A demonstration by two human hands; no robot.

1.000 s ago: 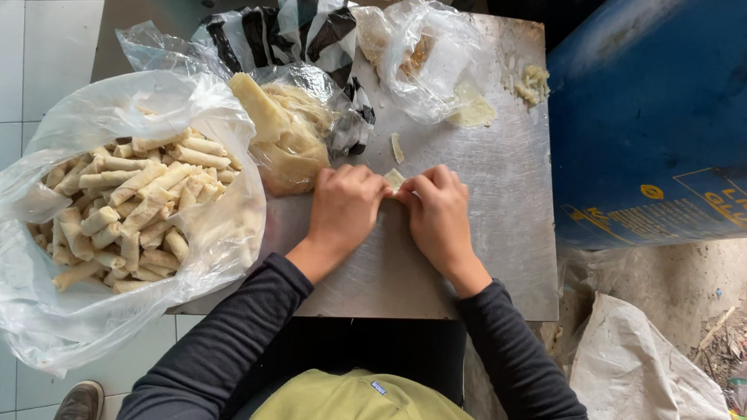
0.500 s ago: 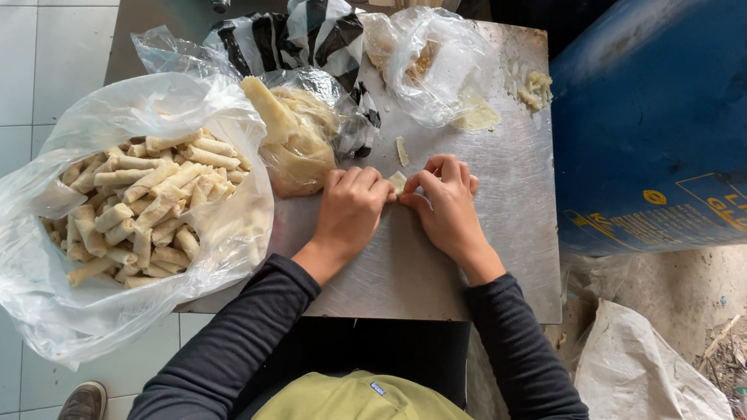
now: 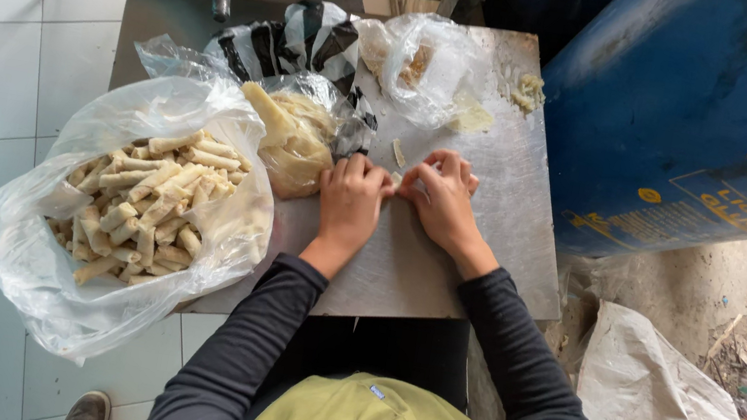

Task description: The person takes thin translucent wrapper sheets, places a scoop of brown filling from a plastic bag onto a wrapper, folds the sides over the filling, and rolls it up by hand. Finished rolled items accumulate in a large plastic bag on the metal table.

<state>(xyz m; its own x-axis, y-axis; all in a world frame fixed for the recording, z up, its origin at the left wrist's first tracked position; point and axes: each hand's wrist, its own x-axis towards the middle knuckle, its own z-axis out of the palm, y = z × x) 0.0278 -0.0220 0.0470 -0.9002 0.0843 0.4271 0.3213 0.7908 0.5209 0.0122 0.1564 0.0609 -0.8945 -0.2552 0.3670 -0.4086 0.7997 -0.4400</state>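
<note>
Both hands met mid-table: the left hand (image 3: 350, 201) and right hand (image 3: 438, 198) pinched together on a small pale roll (image 3: 395, 179). Bags of dough (image 3: 297, 140) and finished rolls (image 3: 145, 199) crowded the metal table's (image 3: 510, 232) left edge; bare room lay toward its right edge.

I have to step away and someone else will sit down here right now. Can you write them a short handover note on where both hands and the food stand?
Left hand: palm down on the metal table, fingertips pressing a small pale piece, mostly hidden, between the hands.
Right hand: fingers curled on the same piece from the other side.
Things: the large clear bag of finished rolls sits at the left table edge, well filled. A smaller bag of pale filling lies just left of the left hand. A thin pale strip lies beyond the hands.
Done: many rolls bagged.
Left: the piece in hand is unfinished; filling remains.
</note>
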